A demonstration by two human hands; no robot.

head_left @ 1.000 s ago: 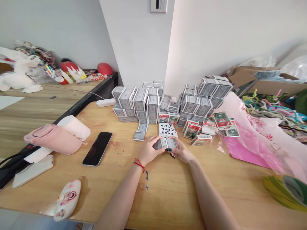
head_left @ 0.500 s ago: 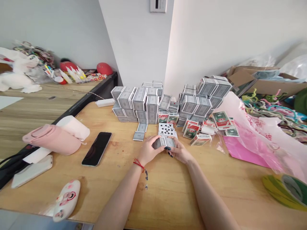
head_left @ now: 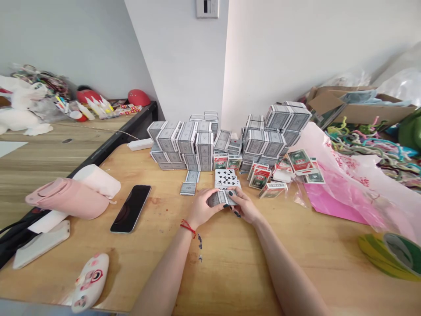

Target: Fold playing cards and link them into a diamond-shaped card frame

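Note:
Both my hands meet at the middle of the wooden table [head_left: 250, 263] around a fanned bunch of playing cards [head_left: 219, 198] with grey patterned backs. My left hand [head_left: 201, 208] grips the left end of the bunch, fingers curled. My right hand [head_left: 244, 205], with dark painted nails, pinches the right end. Just beyond them lies a face-up pile of cards [head_left: 226, 177] showing black spades. Two small face-down piles [head_left: 190, 182] lie to its left.
Stacks of grey card decks [head_left: 197, 142] and more [head_left: 276, 131] stand at the wall, with red-green card boxes [head_left: 263, 177] in front. A black phone [head_left: 130, 208], a pink roll [head_left: 67, 198] and a white gadget [head_left: 89, 281] lie left. A pink plastic bag [head_left: 345, 188] and green tape rolls [head_left: 391, 254] lie right.
The view has shifted a little. Both hands keep hold of the fanned cards and have drawn slightly closer together over them.

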